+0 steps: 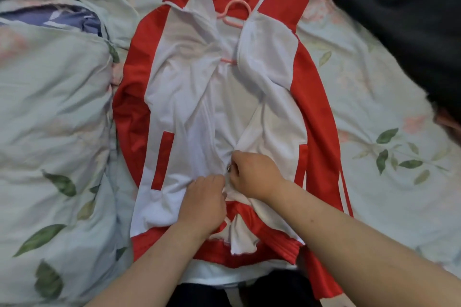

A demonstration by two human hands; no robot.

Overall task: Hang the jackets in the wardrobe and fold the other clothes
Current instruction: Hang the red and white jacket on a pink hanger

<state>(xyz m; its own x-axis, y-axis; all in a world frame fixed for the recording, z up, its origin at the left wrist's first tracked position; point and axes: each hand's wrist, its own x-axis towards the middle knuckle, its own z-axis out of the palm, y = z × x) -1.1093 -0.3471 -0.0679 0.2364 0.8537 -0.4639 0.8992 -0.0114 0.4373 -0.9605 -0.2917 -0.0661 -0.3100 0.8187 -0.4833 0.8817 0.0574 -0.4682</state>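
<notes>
Head view: A red-and-white jacket (179,82) is seen laid flat, front up, along the middle of a bed (374,107) covered in a leaf-print sheet. A pink hanger (237,2) has been threaded through the jacket's collar, its hook lying past the neck and a short length of its bar showing inside the open front. The front is unzipped from the collar down to the point where the two panels are drawn together, just above the red hem band.

At that point both hands are closed on the garment. The edge of the jacket's left-lying panel is gripped by the left hand (204,202), fingers curled into the cloth, while what appears to be the zipper pull (228,168) is pinched by the right hand (254,177).

The jacket is judged light, soft and rather slick. It rumples readily and will slide on the hanger if lifted by the cloth. For zipping it is best held taut at the hem, and for carrying it is best taken by the hanger's hook.

A pale quilt (50,107) is heaped to the jacket's left, and a black cloth (411,20) lies beyond its right shoulder.
</notes>
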